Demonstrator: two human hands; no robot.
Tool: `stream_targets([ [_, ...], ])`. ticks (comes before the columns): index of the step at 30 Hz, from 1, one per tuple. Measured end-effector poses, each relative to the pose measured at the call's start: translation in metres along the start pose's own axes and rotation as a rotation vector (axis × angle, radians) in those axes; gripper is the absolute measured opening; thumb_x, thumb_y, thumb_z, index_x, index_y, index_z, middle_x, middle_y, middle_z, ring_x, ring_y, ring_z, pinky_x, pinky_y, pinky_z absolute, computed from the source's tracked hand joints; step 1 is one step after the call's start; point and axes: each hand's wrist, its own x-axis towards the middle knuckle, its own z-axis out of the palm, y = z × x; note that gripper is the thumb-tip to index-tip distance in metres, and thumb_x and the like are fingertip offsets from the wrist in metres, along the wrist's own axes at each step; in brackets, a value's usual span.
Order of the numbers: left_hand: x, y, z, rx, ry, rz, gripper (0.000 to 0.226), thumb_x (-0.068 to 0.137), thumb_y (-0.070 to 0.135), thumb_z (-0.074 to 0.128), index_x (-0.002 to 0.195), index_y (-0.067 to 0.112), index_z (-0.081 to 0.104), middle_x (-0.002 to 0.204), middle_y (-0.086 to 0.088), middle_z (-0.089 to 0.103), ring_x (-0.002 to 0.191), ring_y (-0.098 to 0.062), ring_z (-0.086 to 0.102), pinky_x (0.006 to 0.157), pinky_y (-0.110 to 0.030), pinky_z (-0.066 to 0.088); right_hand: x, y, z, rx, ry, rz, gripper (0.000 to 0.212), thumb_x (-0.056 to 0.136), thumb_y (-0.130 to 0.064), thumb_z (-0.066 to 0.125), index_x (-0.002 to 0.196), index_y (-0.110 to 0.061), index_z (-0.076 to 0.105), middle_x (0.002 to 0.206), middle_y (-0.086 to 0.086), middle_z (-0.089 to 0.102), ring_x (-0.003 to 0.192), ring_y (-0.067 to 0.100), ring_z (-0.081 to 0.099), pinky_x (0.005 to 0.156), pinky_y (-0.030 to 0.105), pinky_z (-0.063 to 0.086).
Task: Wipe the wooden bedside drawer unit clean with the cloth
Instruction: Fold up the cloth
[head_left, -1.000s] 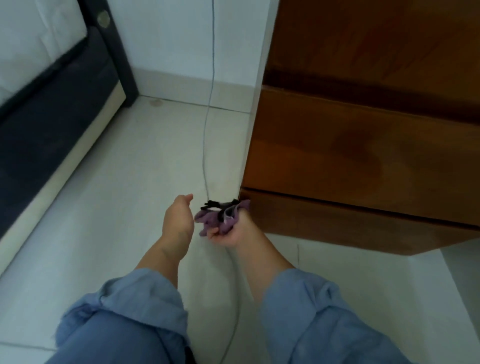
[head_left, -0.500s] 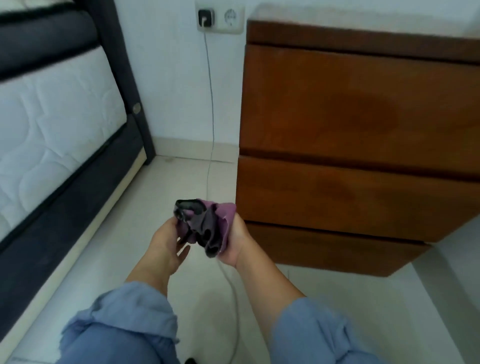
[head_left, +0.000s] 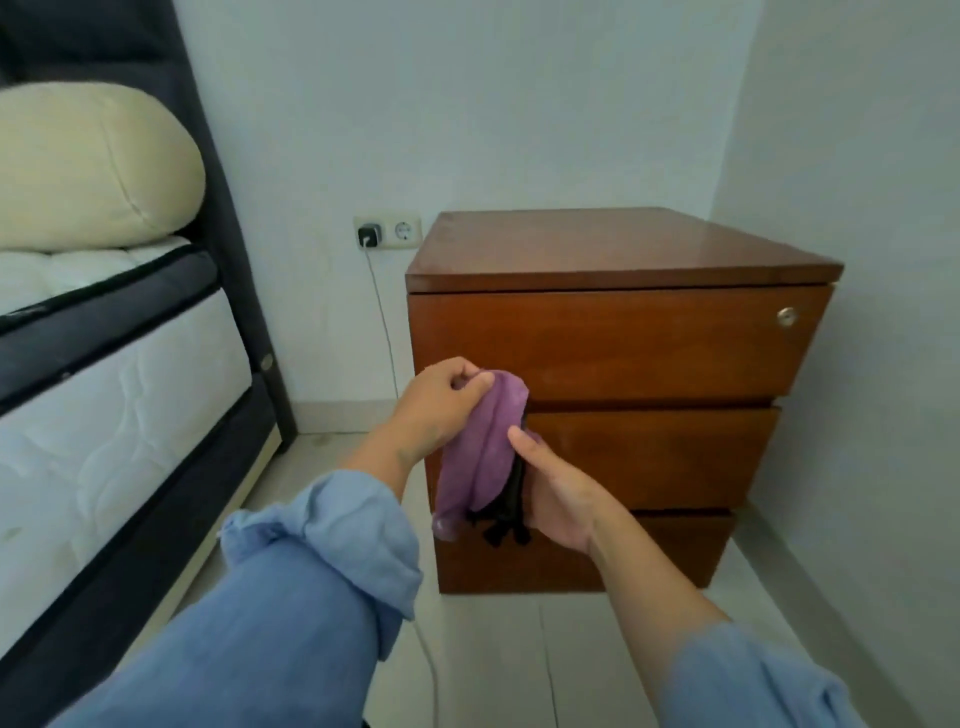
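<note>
The left hand (head_left: 441, 410) pinches the top of the purple cloth (head_left: 480, 452). The right hand (head_left: 558, 493) grips its lower part, in front of the wooden drawer unit (head_left: 649, 364)

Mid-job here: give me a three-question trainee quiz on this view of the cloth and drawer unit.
1. True or false: the purple cloth is pressed flat on top of the wooden drawer unit.
2. Which hands hold the cloth? A) left only B) right only C) both
3. Fill in: the small round lock sits on the ___ drawer front.

Key:
1. False; it is bunched in front of the unit, held in the air.
2. C; the left hand pinches its top, the right hand grips lower down.
3. top
</note>
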Motion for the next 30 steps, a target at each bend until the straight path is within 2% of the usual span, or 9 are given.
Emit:
stream_targets([
  [3,-0.002,0.037,0.001,-0.039,-0.058,0.067,0.016,0.092,0.035,0.058,0.083,0.025,0.067,0.087,0.009,0.064,0.084,-0.006,0.057,0.067,-0.021,0.043,-0.022,-0.034,-0.003,-0.123,0.086,-0.105,0.105,0.053,-0.049,0.088,0.139,-0.04,0.028,0.138,0.0,0.048,0.124,0.027,0.05,0.104,0.052,0.042],
  [7,0.002,0.089,-0.005,-0.141,-0.042,0.095,0.018,0.089,0.04,0.063,0.093,0.024,0.071,0.092,0.01,0.066,0.089,-0.008,0.059,0.068,-0.022,0.047,-0.053,-0.083,-0.015,-0.034,0.156,-0.242,0.082,0.064,-0.02,0.086,0.135,-0.022,0.044,0.127,0.004,0.061,0.115,0.025,0.059,0.1,0.045,0.048],
  [9,0.008,0.109,-0.01,-0.318,-0.007,-0.028,0.029,0.086,0.046,0.065,0.099,0.022,0.07,0.097,0.005,0.067,0.091,-0.012,0.061,0.065,-0.025,0.05,-0.07,-0.111,-0.018,0.0,0.139,-0.286,0.07,0.07,-0.016,0.082,0.131,-0.018,0.048,0.125,0.007,0.063,0.112,0.026,0.063,0.095,0.043,0.051],
  [12,0.012,0.123,-0.01,-0.809,-0.126,-0.42,0.063,0.081,0.061,0.061,0.111,0.006,0.062,0.109,-0.011,0.067,0.097,-0.025,0.065,0.071,-0.034,0.057,-0.085,-0.149,-0.015,-0.041,0.201,-0.321,0.057,0.077,-0.016,0.076,0.127,-0.016,0.049,0.119,0.008,0.064,0.102,0.025,0.067,0.079,0.037,0.058],
  [16,0.011,0.124,0.006,-0.817,-0.412,-0.638,0.094,0.074,0.072,0.057,0.132,-0.001,0.044,0.111,-0.013,0.069,0.096,-0.025,0.066,0.066,-0.032,0.054,-0.085,-0.187,-0.026,-0.085,0.342,-0.341,0.06,0.078,-0.013,0.074,0.13,-0.013,0.044,0.12,0.01,0.061,0.104,0.025,0.064,0.082,0.037,0.056],
  [18,0.022,0.138,0.013,-0.792,-0.429,-0.556,0.077,0.08,0.059,0.062,0.131,0.004,0.044,0.115,-0.007,0.067,0.102,-0.022,0.064,0.074,-0.032,0.052,-0.083,-0.203,-0.037,-0.092,0.36,-0.332,0.059,0.079,-0.014,0.073,0.131,-0.01,0.045,0.121,0.011,0.061,0.105,0.026,0.064,0.086,0.038,0.055],
  [22,0.06,0.179,0.028,-0.587,-0.139,-0.278,0.055,0.091,0.016,0.06,0.14,0.027,0.038,0.128,-0.003,0.056,0.111,-0.02,0.056,0.08,-0.03,0.047,-0.077,-0.238,-0.062,-0.041,0.458,-0.397,0.052,0.091,-0.007,0.058,0.135,-0.02,0.035,0.119,0.006,0.055,0.099,0.022,0.06,0.077,0.039,0.054],
  [27,0.119,0.219,0.051,-0.444,-0.067,0.071,0.04,0.095,-0.003,0.042,0.126,0.015,0.059,0.129,-0.012,0.058,0.099,-0.017,0.06,0.088,-0.028,0.052,-0.073,-0.302,-0.089,-0.415,0.543,-0.435,0.034,0.096,0.001,0.038,0.1,-0.022,0.062,0.113,0.005,0.058,0.087,0.018,0.056,0.07,0.034,0.05],
  [30,0.16,0.241,0.068,-0.291,0.057,0.26,0.044,0.093,0.0,0.043,0.131,0.019,0.057,0.138,-0.007,0.051,0.123,-0.022,0.052,0.108,-0.032,0.04,-0.059,-0.344,-0.11,-0.532,0.648,-0.572,0.041,0.095,0.006,0.037,0.11,-0.019,0.066,0.118,0.004,0.055,0.1,0.02,0.054,0.075,0.03,0.05],
])
